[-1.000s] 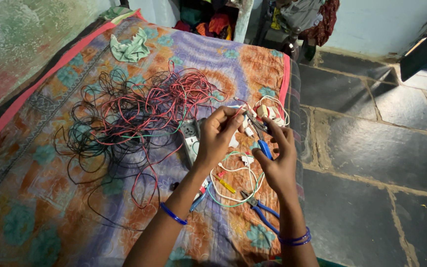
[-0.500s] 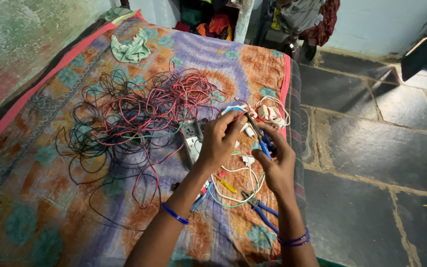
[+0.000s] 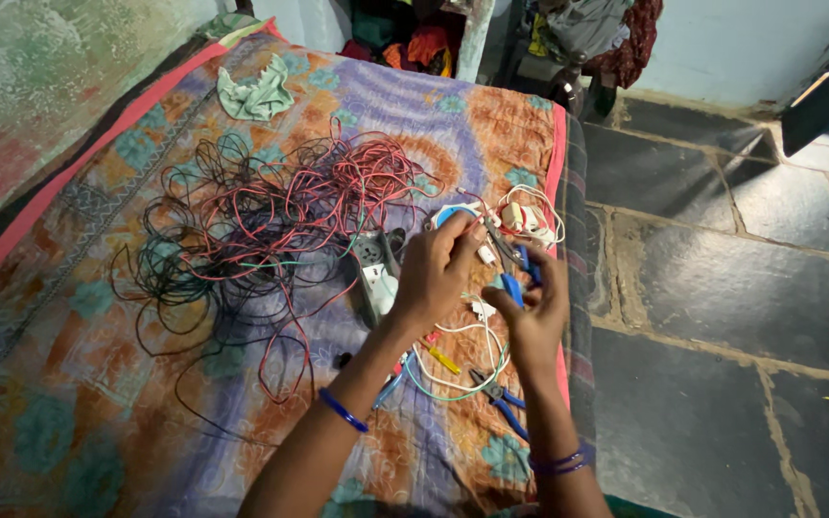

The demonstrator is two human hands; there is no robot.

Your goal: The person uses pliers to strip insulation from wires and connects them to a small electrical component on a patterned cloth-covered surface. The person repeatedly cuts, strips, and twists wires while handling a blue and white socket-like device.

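Head view: blue-handled metal pliers are gripped in the curled fingers of the right hand, right of centre above the patterned orange and purple quilt. A thin wire is pinched by the left hand. A tangled heap of red and black wires lies to the left.

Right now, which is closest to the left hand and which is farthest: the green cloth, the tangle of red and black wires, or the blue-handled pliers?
From the left hand:
1. Tangle of red and black wires, just to its left on the bedspread.
2. Blue-handled pliers, below it, near the bed's edge.
3. Green cloth, far up at the top left.
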